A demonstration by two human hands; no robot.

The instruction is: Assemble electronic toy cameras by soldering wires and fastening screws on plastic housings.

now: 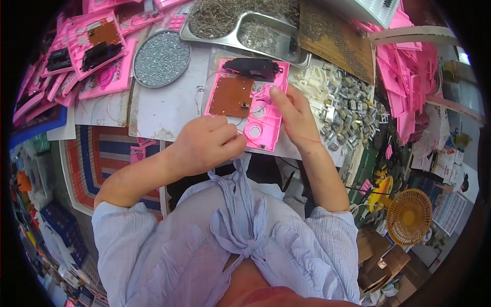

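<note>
On the work table in front of me lies a pink plastic housing [268,135] with a brown circuit board [225,97] in it. A black part [250,68] sits along its far end, and thin wires and round openings show on the nearer right side. My right hand [295,115] grips the housing's right edge, thumb on top and fingers hidden beneath. My left hand [210,140] is closed at the housing's near left edge, fingers curled together. Whatever it pinches is too small or hidden to make out.
A round dish [161,59] of small metal pieces and a metal tray [212,38] of screws stand beyond. Metal and white parts [342,102] are heaped at right. Pink housings [92,51] pile up far left, more pink pieces [401,82] far right. A yellow fan [409,217] stands lower right.
</note>
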